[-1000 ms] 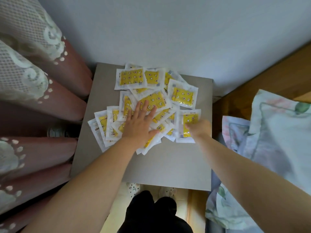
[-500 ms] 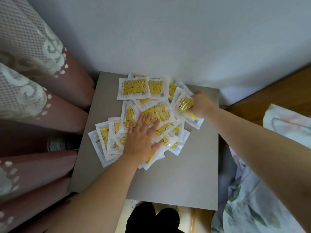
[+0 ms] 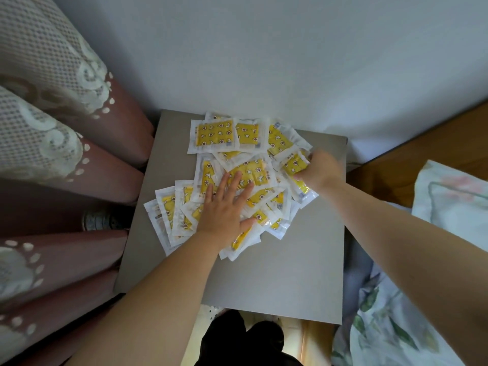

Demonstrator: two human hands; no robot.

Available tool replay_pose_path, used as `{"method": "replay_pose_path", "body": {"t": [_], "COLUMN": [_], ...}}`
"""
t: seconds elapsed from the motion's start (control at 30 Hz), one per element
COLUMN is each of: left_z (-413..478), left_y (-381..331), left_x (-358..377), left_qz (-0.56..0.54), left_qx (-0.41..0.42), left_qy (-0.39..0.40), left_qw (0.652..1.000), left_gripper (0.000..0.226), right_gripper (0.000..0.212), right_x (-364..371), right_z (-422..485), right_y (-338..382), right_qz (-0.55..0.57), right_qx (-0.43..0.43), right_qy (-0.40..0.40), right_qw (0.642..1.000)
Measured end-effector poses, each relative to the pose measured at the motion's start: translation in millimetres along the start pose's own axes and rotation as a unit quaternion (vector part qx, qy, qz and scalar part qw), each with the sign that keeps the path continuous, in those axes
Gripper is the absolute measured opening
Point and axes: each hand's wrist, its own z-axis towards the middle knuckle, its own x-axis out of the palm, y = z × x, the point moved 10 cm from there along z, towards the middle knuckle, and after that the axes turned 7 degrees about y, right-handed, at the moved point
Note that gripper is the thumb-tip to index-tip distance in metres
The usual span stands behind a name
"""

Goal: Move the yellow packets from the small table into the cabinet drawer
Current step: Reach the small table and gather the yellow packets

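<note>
Lying beneath left grip (image 3: 224,208), yellow packets (image 3: 214,136)

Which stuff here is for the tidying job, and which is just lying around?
For the job: packets, table, left hand pressing them, right hand gripping some.
Just lying about: curtain, bedding.

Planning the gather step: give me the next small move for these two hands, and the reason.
Probably draw the right hand leftward, sliding the yellow packets it grips at the heap's right edge toward the left hand, which presses flat on the heap's middle. The packets lie spread and overlapping on the small table, likely too loose to lift as one bundle.
</note>
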Motion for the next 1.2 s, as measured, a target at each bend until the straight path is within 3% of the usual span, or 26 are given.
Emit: {"method": "replay_pose_path", "body": {"t": [0.1,0.2,0.3,0.4,0.47,0.53,0.6,0.7,0.8,0.87,0.93,0.97,1.03,1.1,1.2], "left_z": [0,-8,-22,-34,-33,-27,-17,-4,4,8,10,9,11,21,49], "left_y": [-1,-5,-8,-10,-6,-1,3,2,0,-3,-11,-11,-2,16,55], "left_x": [-2,-10,-22,-39,-47,-51,-46,-38,-38,-40,-47,-52,-59,-75,-100], "left_qz": [-0.022,-0.055,-0.064,-0.119,-0.14,-0.145,-0.145,-0.114,-0.103,-0.102,-0.106,-0.143,-0.268,-0.363,-0.342], "left_qx": [0.001,0.021,0.041,0.053,0.026,-0.003,-0.026,-0.048,-0.088,-0.093,-0.065,-0.054,-0.052,-0.054,-0.046], "left_qy": [0.019,0.014,-0.024,-0.068,-0.086,-0.093,-0.062,-0.005,0.025,0.04,0.045,0.05,0.063,0.047,0.001], "left_qw": [1.0,0.998,0.997,0.989,0.986,0.985,0.987,0.992,0.991,0.99,0.991,0.987,0.96,0.929,0.939], "left_gripper": [0.08,0.074,0.065,0.061,0.042,0.034,0.043,0.061,0.064,0.053,0.027,0.021,0.036,0.028,0.02], "right_gripper": [0.027,0.022,0.032,0.032,0.025,0.02,0.021,0.028,0.03,0.029,0.034,0.035,0.03,0.033,0.042], "right_x": [11,3,8,46,73,84,85,83,82,80,80,79,78,71,60], "right_z": [-9,-23,-45,-64,-79,-90,-92,-90,-89,-91,-91,-91,-88,-83,-68], "right_y": [-27,-56,-79,-86,-85,-83,-81,-85,-88,-86,-84,-84,-84,-87,-90], "right_qz": [0.112,0.245,0.411,0.528,0.555,0.53,0.498,0.507,0.499,0.468,0.457,0.462,0.492,0.517,0.514], "right_qx": [0.047,0.08,0.112,0.141,0.16,0.158,0.149,0.164,0.176,0.165,0.164,0.17,0.198,0.224,0.229], "right_qy": [0.042,-0.024,-0.055,0.005,0.044,0.049,0.04,0.023,0.016,0.012,0.007,0.006,0.003,-0.013,-0.031], "right_qw": [0.992,0.966,0.903,0.838,0.815,0.832,0.853,0.846,0.848,0.868,0.874,0.871,0.848,0.826,0.826]}}
